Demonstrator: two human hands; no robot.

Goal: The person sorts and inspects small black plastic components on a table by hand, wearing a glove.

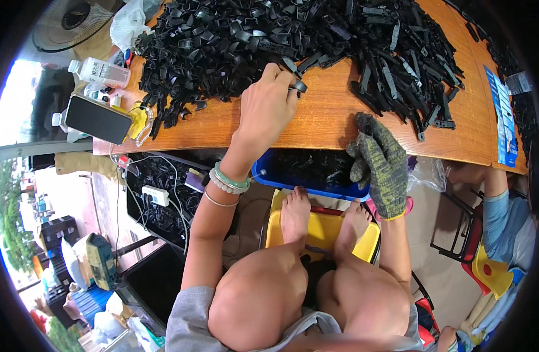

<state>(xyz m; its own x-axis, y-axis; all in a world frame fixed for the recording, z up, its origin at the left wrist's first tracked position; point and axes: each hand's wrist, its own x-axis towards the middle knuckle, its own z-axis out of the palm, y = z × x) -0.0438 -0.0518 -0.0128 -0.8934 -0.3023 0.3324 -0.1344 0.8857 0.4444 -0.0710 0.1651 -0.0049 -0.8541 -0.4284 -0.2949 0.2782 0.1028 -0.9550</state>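
My bare left hand [268,105] is at the front of the wooden table, its fingers closed on a small black plastic clip [298,86]. Bracelets circle that wrist. Just beyond it spreads a large heap of small black plastic clips [205,50]. My right hand [379,164] wears a grey and yellow-green knitted glove and hangs at the table edge, fingers loosely bent and apart, with nothing visible in them. Below it, partly under the table, is a blue bin [268,180] with black pieces inside. Long black plastic strips [392,79] lie piled beyond my right hand.
A phone [98,119] and a bottle [102,73] stand at the table's left end. A black crate [149,211] of parts with a white power strip [155,195] is below. My feet rest on a yellow stool [322,226]. Another person [504,217] sits at right.
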